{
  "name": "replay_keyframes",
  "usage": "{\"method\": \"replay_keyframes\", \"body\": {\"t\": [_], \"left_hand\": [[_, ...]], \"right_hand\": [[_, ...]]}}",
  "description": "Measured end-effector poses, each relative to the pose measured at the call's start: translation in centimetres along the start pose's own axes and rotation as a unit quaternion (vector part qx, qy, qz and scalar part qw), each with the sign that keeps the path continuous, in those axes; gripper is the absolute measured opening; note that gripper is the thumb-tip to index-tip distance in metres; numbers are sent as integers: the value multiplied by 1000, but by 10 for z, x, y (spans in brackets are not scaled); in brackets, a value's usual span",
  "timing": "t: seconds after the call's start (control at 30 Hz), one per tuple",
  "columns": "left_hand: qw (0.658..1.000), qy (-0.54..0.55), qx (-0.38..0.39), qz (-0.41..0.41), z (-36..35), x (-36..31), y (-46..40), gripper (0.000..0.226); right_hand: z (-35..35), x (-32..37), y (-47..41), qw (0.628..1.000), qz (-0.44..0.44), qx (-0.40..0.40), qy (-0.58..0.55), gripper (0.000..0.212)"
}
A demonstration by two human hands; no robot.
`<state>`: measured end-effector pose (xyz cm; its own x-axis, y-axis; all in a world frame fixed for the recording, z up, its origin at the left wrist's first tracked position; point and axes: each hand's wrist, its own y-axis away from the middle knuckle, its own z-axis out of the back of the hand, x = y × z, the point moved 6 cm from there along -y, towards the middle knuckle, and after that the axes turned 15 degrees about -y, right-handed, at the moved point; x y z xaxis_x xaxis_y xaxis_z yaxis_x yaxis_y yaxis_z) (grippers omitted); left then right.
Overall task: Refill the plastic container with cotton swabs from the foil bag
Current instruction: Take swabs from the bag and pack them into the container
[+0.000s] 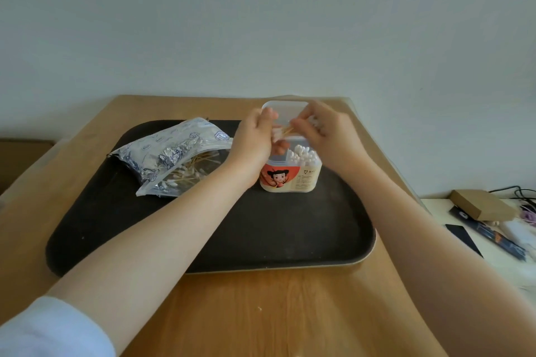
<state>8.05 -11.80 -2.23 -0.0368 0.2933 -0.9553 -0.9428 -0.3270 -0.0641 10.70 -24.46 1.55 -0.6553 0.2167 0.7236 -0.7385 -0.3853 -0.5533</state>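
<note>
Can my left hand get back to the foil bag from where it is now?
Probably yes: the foil bag lies just beside the left hand with nothing between, though that hand holds swabs.

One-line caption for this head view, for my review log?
Both hands hold a bundle of cotton swabs above the open plastic container; foil bag beside it.

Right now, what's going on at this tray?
A person is refilling a plastic container with cotton swabs. Both hands are above its open top: the left hand and right hand together hold a small bundle of swabs. The container already holds upright swabs on its right side; its lid is flipped back. The foil bag lies open to the left on the dark tray, with more swabs inside.
</note>
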Motion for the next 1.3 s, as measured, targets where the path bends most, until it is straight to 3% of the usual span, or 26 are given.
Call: {"method": "replay_keyframes", "body": {"t": [0.03,0.1,0.2,0.3,0.43,0.6,0.87,0.97,1.17,1.3], "left_hand": [[993,-96,-21,-65,2,-7,-2,26],[945,-280,-20,-166,-2,-14,-4,32],[858,-462,40,-223,-18,-6,-9,43],[775,-581,68,-241,-32,6,-6,61],[699,-658,66,-272,-36,14,4,64],[701,-634,4,-327,-35,18,37,60],[734,-613,42,-289,-35,23,42,54],[761,-585,48,-277,-34,22,44,53],[752,-584,-1,-306,-36,11,60,59],[758,-591,-2,-277,-40,7,59,54]], "right_hand": [[12,-11,-4,998,-37,-37,-16,15],[31,-34,-6,988,-107,-102,-43,19],[40,-58,0,975,-170,-139,-43,25],[37,-64,8,968,-194,-156,-39,26],[33,-61,14,964,-205,-165,-36,24],[25,-48,27,967,-198,-129,-92,26],[33,-17,52,989,-76,-123,3,15],[27,-9,60,994,-32,-104,14,14],[21,-6,59,991,-44,-115,56,17],[28,-19,66,971,-153,-186,-1,17]]}}
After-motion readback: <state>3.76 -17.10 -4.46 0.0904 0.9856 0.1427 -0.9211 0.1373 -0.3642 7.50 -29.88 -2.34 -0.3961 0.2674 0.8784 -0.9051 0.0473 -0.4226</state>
